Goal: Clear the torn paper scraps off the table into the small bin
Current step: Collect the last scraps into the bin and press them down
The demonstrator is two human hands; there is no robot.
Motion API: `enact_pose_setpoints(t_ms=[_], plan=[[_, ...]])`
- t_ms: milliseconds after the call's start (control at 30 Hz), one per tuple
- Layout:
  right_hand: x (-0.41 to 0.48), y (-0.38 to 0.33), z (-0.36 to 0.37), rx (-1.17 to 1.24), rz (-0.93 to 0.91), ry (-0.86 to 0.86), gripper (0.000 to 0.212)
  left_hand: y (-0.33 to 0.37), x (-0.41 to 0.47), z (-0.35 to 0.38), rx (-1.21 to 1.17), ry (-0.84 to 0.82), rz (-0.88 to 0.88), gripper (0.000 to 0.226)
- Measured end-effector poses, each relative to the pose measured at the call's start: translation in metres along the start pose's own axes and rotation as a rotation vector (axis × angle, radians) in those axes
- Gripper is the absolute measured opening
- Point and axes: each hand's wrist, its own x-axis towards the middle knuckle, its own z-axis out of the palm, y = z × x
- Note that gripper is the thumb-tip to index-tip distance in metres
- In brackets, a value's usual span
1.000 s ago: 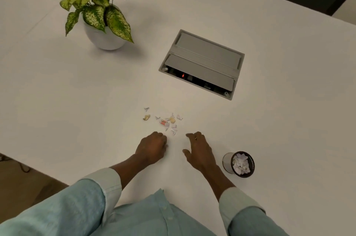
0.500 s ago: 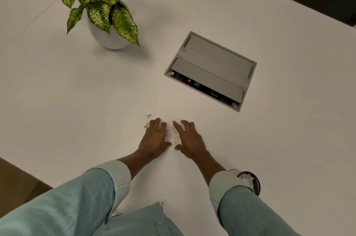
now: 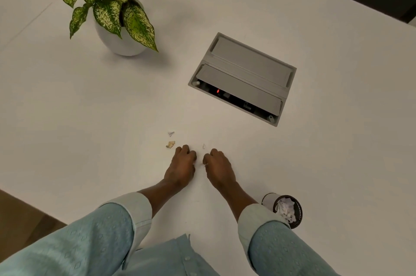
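We judge this to be the gathering step. The left hand (image 3: 181, 166) and right hand (image 3: 219, 168) sit knuckles-up and close together on the white surface (image 3: 90, 107), fingers (image 3: 186, 151) curled under. A sliver of white shows pinched at the right thumb, so that hand seems to hold paper scraps (image 3: 205, 165); what the left fingers close on is hidden, and we cannot tell. Loose pieces lie just beyond: a tan scrap (image 3: 170, 144), a white scrap (image 3: 171, 133) and a tiny fleck (image 3: 204, 146). The small bin (image 3: 289, 210), already holding crumpled paper, stands beside the right sleeve (image 3: 254, 219). The next move calls for a carry to the bin without spilling, then a return for the stragglers. We read no brand or writing anywhere; the cable box (image 3: 243, 77) shows only a red light.
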Motion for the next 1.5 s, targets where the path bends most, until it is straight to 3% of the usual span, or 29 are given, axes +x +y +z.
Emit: enact_pose_setpoints(t_ms=[333,567,800,1000,1200,1500], plan=[[-0.074,0.02,0.002,0.523,0.383,0.3,0.01,0.024,-0.029,0.005,-0.231,0.045,-0.023,0.02],[-0.178,0.046,-0.01,0.707,0.533,0.536,0.039,0.091,-0.053,0.024,-0.295,-0.008,0.166,0.019],[-0.236,0.078,-0.031,0.734,0.747,0.747,0.014,0.18,-0.067,0.044,-0.293,-0.111,0.409,0.016],[-0.239,0.101,-0.047,0.558,0.75,0.758,0.013,0.22,-0.064,0.056,-0.205,-0.162,0.489,0.014],[-0.234,0.111,-0.051,0.497,0.704,0.641,0.023,0.232,-0.061,0.058,-0.07,-0.19,0.481,0.023],[-0.247,0.103,-0.029,0.268,0.562,0.552,0.046,0.159,-0.066,0.05,-0.028,-0.102,0.39,0.028]])
